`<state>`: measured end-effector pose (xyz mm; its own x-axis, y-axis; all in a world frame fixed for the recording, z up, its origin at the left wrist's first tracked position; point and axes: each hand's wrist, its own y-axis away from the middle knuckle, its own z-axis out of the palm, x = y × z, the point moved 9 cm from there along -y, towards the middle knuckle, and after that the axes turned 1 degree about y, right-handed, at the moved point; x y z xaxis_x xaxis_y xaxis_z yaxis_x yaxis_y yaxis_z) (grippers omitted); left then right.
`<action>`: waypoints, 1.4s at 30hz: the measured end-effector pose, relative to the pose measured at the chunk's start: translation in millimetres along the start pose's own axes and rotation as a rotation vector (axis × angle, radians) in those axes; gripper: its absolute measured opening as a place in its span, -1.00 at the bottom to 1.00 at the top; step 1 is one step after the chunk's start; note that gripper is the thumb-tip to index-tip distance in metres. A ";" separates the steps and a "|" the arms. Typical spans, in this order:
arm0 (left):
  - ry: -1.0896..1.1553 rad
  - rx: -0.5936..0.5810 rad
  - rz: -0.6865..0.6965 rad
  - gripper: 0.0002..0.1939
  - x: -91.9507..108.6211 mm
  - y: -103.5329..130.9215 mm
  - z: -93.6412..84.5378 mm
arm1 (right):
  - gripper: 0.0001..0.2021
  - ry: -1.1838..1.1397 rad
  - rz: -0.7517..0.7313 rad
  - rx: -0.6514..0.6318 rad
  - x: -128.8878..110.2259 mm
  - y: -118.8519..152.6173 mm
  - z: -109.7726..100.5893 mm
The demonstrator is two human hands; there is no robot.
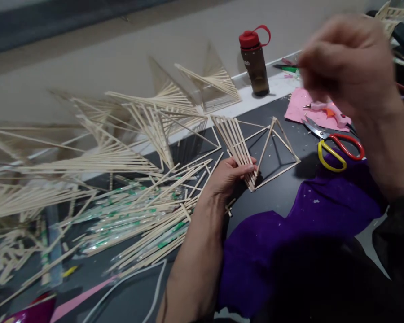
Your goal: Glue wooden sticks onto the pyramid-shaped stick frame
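Observation:
My left hand [235, 172] is closed around the lower end of a frame of thin wooden sticks [235, 137], thumb over its front. Several sticks fan side by side in this frame, and an open triangular part [278, 154] of it stands on the dark table to the right. My right hand [346, 63] is raised at the upper right, apart from the frame, with its fingers curled together. It is blurred, and whatever lies between its fingertips is hidden. Below it, a pink-and-white hot glue gun [336, 114] lies on a pink cloth [296, 105].
Scissors [326, 134] with red and yellow handles lie right of the frame. A red-capped bottle [255, 65] stands on the ledge behind. More stick frames [175, 101] line the wall. Loose and wrapped sticks [148, 215] cover the left, near a white cable [121, 282]. Purple fabric [256, 242] lies in front.

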<state>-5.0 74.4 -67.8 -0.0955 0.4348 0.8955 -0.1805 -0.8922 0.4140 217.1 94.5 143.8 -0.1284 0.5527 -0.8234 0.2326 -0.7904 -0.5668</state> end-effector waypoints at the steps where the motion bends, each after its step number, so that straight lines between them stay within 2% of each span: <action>1: -0.009 -0.015 0.000 -0.63 -0.4 0.8 1.3 | -0.84 0.152 0.065 -0.023 20.2 -10.3 4.0; 2: -0.015 -0.032 -0.005 -0.63 -1.4 1.8 3.0 | -0.80 0.262 0.118 -0.003 42.4 -18.7 6.1; 3: -0.014 -0.051 -0.014 -0.63 -3.0 2.9 4.9 | -0.80 0.307 0.193 -0.044 69.1 -24.2 15.0; 6: 0.003 -0.099 -0.042 -0.62 -8.2 6.4 9.7 | -0.87 0.138 0.286 -0.228 131.5 -26.8 55.8; 9: 0.021 -0.115 -0.035 -0.61 -9.3 8.9 10.4 | -0.80 -0.016 0.365 -0.425 158.4 -17.4 90.8; 12: 0.038 -0.111 -0.059 -0.62 -11.3 10.4 8.1 | -0.74 -0.082 0.394 -0.522 157.1 -16.8 102.9; 15: 0.016 -0.113 -0.077 -0.65 -11.3 11.7 5.2 | -0.77 -0.093 0.388 -0.616 154.0 -19.5 107.2; 19: -0.059 -0.096 -0.101 -0.64 -11.1 13.7 -1.0 | -0.69 -0.135 0.444 -0.717 161.8 -12.4 107.9; 25: -0.060 -0.040 -0.089 -0.62 -10.8 12.0 -9.7 | -0.72 -0.283 0.617 -0.589 174.7 -3.7 91.0; 32: -0.054 -0.010 -0.092 -0.64 -11.4 12.8 -9.1 | -0.76 -0.414 0.740 -0.505 185.5 2.8 95.8; 37: -0.060 -0.017 -0.108 -0.62 -10.1 12.9 -7.1 | -0.78 -0.494 0.761 -0.492 192.9 4.9 103.0; 42: -0.066 -0.020 -0.091 -0.65 -10.3 13.0 -8.3 | -0.73 -0.486 0.727 -0.468 189.0 2.5 102.4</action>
<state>-14.5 59.4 -72.9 -0.0128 0.5041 0.8635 -0.2051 -0.8466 0.4912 94.6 169.9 -16.0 -0.1604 -0.2766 -0.9475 0.7552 -0.6525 0.0626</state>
